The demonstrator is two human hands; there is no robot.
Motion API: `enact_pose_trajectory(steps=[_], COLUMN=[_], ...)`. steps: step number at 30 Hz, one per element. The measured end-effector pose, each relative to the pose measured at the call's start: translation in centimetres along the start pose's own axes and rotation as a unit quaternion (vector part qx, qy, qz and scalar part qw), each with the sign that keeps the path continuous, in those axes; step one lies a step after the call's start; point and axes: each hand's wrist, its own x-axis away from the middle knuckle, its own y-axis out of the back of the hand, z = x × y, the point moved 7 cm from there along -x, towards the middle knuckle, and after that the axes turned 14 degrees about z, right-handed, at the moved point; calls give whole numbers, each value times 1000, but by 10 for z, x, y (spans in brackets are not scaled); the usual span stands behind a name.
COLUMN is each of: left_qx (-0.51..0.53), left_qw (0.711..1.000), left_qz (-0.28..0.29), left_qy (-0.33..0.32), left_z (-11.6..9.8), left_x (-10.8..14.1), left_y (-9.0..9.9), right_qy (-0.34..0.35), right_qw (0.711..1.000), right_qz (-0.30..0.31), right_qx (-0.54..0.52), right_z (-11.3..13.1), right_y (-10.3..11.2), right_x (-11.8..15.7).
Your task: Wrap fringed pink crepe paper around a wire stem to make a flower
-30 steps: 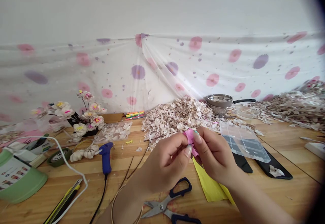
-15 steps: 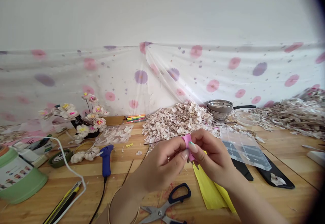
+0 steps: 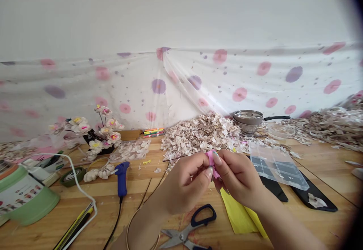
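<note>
Between my two hands is a small strip of pink paper (image 3: 210, 158), pinched by the fingertips of both. My left hand (image 3: 188, 180) grips its left side with thumb and forefinger, and a thin dark wire sticks out to the left behind that hand. My right hand (image 3: 238, 174) presses the strip's right side between thumb and fingers; part of the paper is hidden there. Under the right hand lies a folded sheet of yellow paper (image 3: 239, 216). Scissors with dark blue handles (image 3: 184, 235) rest open on the wooden table below my hands.
A blue glue gun (image 3: 121, 178) lies left of my hands, its cord running forward. Further left are a green container (image 3: 31, 201) and artificial flowers (image 3: 106, 129). A heap of pale scraps (image 3: 198, 133) spreads behind my hands. Metal bowls (image 3: 248, 119) and a clear divided box (image 3: 279, 167) are to the right.
The view has shifted slightly, so things on the table appear a little further right. My right thumb has moved up along the pink paper strip; both hands still hold it.
</note>
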Motion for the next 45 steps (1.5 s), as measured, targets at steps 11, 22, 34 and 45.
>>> enact_pose_trajectory(steps=[11, 22, 34, 45], left_qx=[-18, 64, 47, -64], left_qw=[999, 997, 998, 998], left_qz=[-21, 7, 25, -19], left_qy=[34, 48, 18, 9], left_z=[10, 14, 8, -1], left_x=[6, 3, 3, 4], left_y=[6, -2, -3, 2], right_qy=[19, 29, -22, 5], right_qw=[998, 999, 992, 990], right_qz=[13, 11, 4, -17], right_qx=[-59, 9, -124, -138], right_z=[0, 0, -7, 2], right_y=[5, 3, -7, 5], right_x=[1, -1, 1, -1])
